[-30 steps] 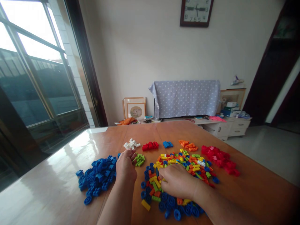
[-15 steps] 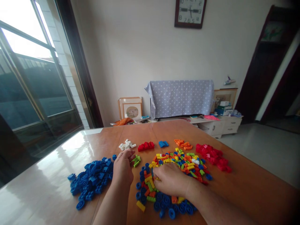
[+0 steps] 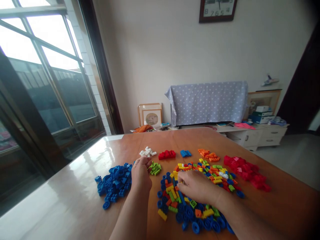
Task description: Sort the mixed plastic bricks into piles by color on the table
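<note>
My left hand (image 3: 141, 173) hovers beside a small pile of lime green bricks (image 3: 155, 168), its fingers bent together; whatever they hold, if anything, is hidden. Just beyond its fingertips lies a group of white bricks (image 3: 147, 152). To its left is a large heap of blue bricks (image 3: 116, 181). My right hand (image 3: 196, 186) reaches over the left part of a spread of mixed bricks (image 3: 217, 180), fingers curled down at the pieces. Its fingertips are partly covered by the hand, so what they pinch cannot be made out. Blue wheel-like pieces (image 3: 190, 211) lie below that hand.
Along the far side sit red bricks (image 3: 167, 154), flat blue bricks (image 3: 185, 153) and orange bricks (image 3: 209, 155). A heap of red pieces (image 3: 247, 171) is at the right. Behind the wooden table (image 3: 82, 200) stands a low white cabinet (image 3: 265, 137).
The view has shifted left, so everything appears further right. More of the lime green pile shows beside my left hand. My right hand stays over the mixed bricks, fingers still curled.
</note>
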